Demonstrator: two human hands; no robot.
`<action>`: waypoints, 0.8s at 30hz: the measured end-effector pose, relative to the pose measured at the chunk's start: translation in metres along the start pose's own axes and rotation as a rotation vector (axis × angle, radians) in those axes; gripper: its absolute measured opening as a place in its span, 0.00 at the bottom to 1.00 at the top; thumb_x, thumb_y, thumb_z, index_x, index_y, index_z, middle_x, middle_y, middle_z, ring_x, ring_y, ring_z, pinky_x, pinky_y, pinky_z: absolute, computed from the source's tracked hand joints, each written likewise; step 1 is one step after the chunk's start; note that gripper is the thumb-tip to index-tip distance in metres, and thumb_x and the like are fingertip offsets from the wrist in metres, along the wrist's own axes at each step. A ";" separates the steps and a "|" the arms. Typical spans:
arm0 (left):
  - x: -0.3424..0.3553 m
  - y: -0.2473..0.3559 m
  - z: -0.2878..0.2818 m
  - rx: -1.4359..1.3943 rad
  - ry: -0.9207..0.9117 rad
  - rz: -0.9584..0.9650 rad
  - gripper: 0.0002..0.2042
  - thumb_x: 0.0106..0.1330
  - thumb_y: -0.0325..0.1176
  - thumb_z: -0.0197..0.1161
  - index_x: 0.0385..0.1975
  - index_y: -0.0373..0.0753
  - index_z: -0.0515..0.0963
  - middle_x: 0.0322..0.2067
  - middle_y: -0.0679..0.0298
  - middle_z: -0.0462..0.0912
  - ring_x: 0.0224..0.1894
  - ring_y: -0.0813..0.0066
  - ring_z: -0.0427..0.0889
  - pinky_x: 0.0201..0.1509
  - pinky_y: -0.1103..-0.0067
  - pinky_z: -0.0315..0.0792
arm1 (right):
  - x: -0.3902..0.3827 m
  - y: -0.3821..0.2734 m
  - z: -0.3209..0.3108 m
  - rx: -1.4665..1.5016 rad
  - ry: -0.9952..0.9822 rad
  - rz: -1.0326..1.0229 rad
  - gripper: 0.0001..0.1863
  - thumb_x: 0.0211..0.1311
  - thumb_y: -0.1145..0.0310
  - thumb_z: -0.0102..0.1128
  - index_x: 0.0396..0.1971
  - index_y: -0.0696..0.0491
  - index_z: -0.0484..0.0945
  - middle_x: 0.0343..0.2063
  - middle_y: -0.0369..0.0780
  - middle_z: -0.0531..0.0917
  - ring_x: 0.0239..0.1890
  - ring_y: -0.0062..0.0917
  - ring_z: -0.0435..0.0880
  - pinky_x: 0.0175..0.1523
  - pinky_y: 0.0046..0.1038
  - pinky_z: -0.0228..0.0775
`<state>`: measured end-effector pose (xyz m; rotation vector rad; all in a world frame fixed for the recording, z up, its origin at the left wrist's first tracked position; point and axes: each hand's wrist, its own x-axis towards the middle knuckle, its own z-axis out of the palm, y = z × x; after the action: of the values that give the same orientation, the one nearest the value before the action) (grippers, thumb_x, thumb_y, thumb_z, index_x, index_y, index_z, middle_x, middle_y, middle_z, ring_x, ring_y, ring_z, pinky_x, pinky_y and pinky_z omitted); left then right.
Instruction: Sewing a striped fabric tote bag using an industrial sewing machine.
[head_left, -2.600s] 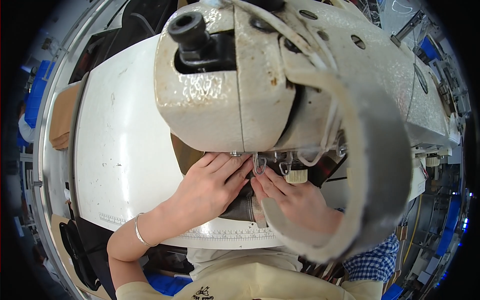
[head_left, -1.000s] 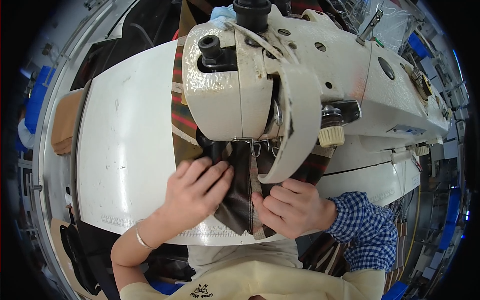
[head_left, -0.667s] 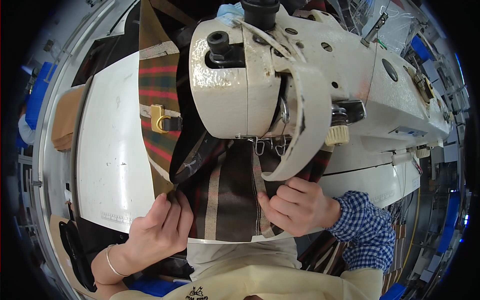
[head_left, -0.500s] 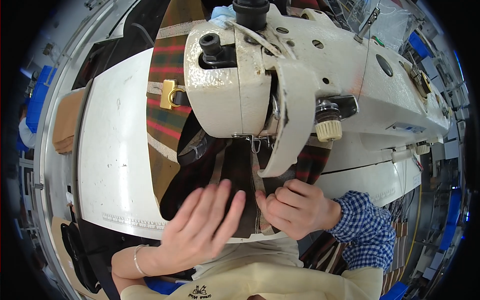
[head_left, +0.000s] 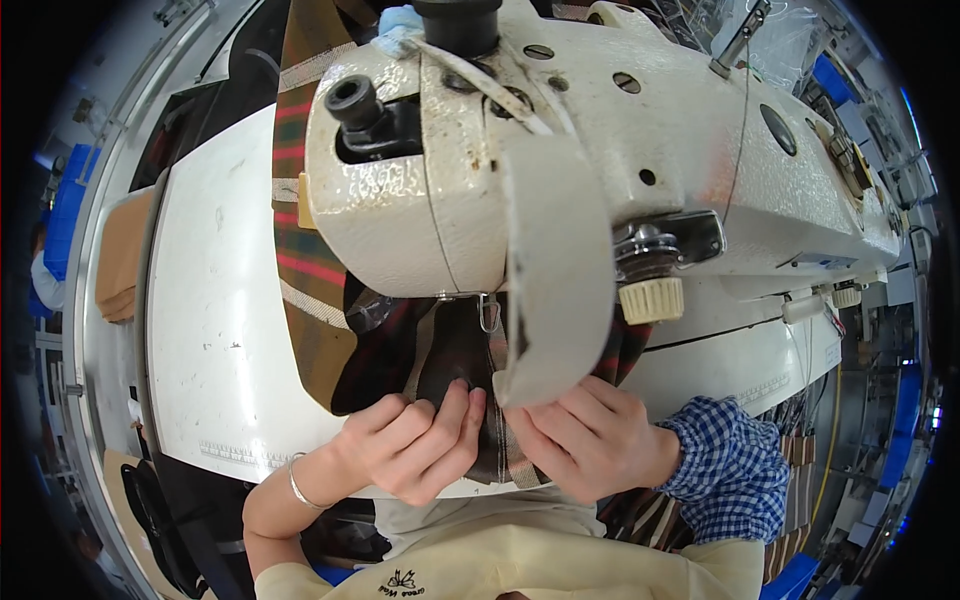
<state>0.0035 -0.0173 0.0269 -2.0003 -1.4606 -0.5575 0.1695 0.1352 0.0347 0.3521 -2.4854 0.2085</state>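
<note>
A plaid fabric piece [head_left: 318, 350] in brown, green and red, with a dark lining, lies under the head of a white sewing machine [head_left: 400, 230]. My left hand [head_left: 412, 440] is closed, its fingertips pinching the dark cloth left of a stitched seam [head_left: 492, 440]. Across that seam, my right hand [head_left: 590, 440] has its fingers bent together on the cloth, the tips partly hidden behind the machine's pale curved guard [head_left: 560, 270]. The wire presser piece [head_left: 489, 312] sits just beyond both hands. A gold-coloured metal fitting [head_left: 305, 200] on the fabric peeks out beside the machine head.
The white machine table [head_left: 210, 300] carries a printed ruler along its front edge. Brown panels [head_left: 125, 255] are stacked at the left. A cream knob [head_left: 651, 300] juts out right of the guard. Striped cloth [head_left: 795, 480] hangs at lower right.
My left hand has gone from spread fingers above the cloth to a pinch on it. My right hand stays on the cloth. The view has shifted closer to the machine head.
</note>
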 end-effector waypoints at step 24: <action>-0.007 0.012 -0.009 -0.208 -0.054 0.056 0.12 0.49 0.28 0.62 0.33 0.30 0.83 0.33 0.56 0.87 0.31 0.76 0.82 0.35 0.88 0.72 | -0.015 -0.006 0.008 -0.017 0.035 -0.063 0.12 0.54 0.69 0.56 0.32 0.63 0.79 0.29 0.42 0.80 0.31 0.25 0.77 0.32 0.23 0.70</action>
<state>0.0132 -0.0315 0.0265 -2.2254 -1.4222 -0.6594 0.1782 0.1311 0.0201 0.4160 -2.4364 0.1660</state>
